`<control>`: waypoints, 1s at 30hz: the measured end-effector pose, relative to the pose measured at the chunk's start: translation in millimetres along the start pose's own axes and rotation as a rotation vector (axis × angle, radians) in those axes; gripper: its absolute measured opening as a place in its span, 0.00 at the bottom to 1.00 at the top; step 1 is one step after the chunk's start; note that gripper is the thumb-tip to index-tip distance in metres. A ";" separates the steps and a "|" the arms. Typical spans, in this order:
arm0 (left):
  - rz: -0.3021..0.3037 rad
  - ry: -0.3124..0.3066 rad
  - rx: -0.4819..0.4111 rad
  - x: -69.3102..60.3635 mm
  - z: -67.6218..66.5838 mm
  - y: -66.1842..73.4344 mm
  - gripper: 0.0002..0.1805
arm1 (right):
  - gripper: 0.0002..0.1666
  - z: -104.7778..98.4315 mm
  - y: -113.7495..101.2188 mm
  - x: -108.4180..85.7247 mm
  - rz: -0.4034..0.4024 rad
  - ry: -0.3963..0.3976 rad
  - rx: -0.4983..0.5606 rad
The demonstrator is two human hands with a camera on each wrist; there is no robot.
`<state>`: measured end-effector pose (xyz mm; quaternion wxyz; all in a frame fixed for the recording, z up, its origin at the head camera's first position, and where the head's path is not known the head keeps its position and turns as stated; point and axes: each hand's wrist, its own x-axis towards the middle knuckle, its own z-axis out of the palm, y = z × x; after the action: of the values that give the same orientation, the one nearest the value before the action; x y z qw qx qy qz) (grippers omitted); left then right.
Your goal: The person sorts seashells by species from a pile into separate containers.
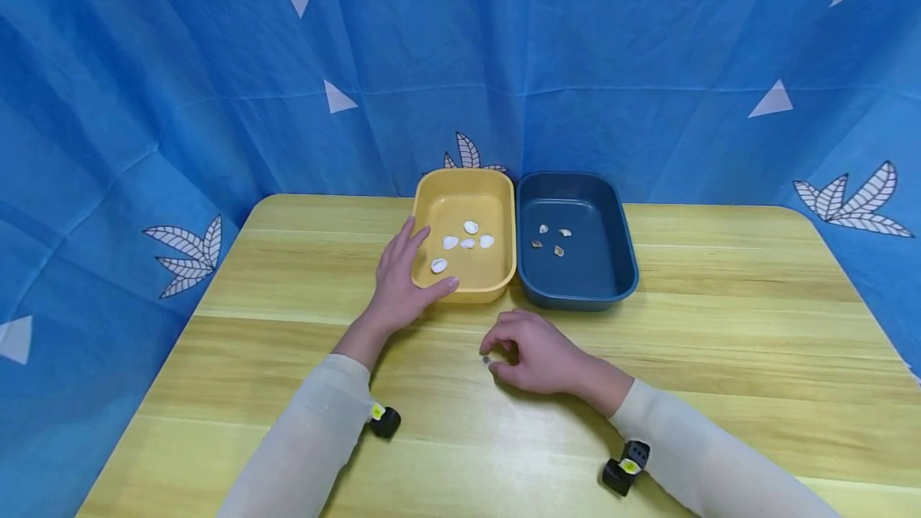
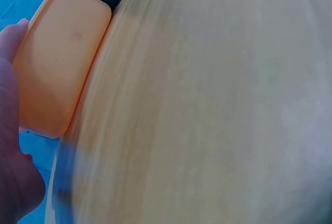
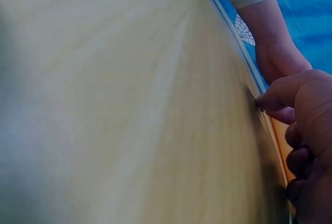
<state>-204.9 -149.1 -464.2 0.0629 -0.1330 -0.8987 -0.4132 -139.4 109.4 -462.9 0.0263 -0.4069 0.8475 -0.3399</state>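
In the head view my left hand rests with spread fingers against the yellow tray, fingers along its left side and thumb by the front rim. White shells lie in that tray. My right hand is low over the table in front of the trays, its thumb and index finger pinching a small dark shell. The fingertips hide part of this shell. The blue tray holds several small brownish shells. In the right wrist view the right hand shows with curled fingers near the tabletop.
Both trays stand side by side at the back of the wooden table. Behind them hangs a blue patterned curtain. Small black devices are worn at both wrists.
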 end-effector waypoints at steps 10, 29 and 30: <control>0.008 0.001 0.008 0.6 -0.1 1.6 0.51 | 0.06 -5.0 0.2 4.6 0.049 -0.098 0.036; 0.006 -0.007 0.012 0.8 0.7 -1.5 0.51 | 0.06 -17.5 -13.0 -3.7 0.041 -0.079 0.099; 0.006 -0.009 0.014 0.8 0.7 -1.7 0.51 | 0.06 -21.0 -16.1 -5.0 0.039 -0.066 0.094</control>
<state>-206.1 -149.5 -465.7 0.0609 -0.1369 -0.9015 -0.4060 -132.0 117.5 -438.3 0.0800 -0.3995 0.8372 -0.3649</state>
